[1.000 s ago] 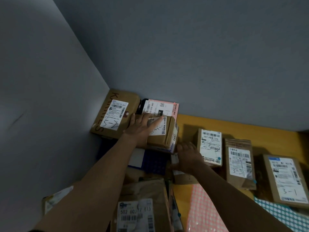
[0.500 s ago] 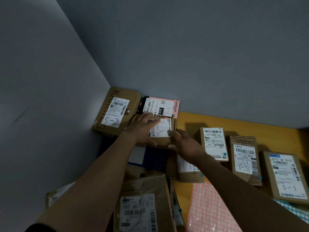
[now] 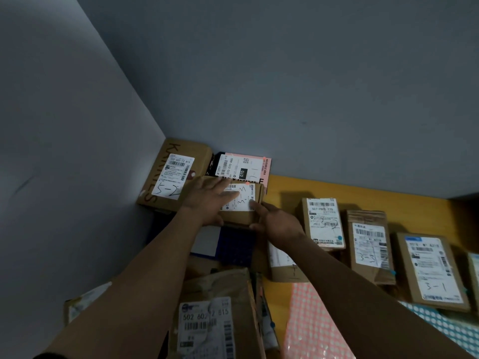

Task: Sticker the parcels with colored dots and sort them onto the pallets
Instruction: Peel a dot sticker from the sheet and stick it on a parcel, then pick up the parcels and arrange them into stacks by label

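Observation:
A small brown parcel [image 3: 245, 203] with a white label marked "3-3" lies in the corner stack, in front of a pink-edged parcel [image 3: 243, 167] marked "1-1". My left hand [image 3: 207, 200] lies flat on its top and label. My right hand [image 3: 276, 222] grips its right front corner, fingertips touching the label. A larger brown box [image 3: 173, 174] marked "5-2" stands to the left against the wall. A red dot shows on that box near my left hand.
Three labelled brown parcels [image 3: 324, 224] [image 3: 369, 244] [image 3: 432, 270] lie in a row on the yellow surface [image 3: 285, 187] at right. Pink [image 3: 313, 322] and teal dotted sheets [image 3: 445, 325] lie at the front. Another labelled box [image 3: 215, 320] is near me. Grey walls close the corner.
The small parcel has been set down flat into the corner stack. My right hand rose from below to its right front corner. The left hand stayed on top.

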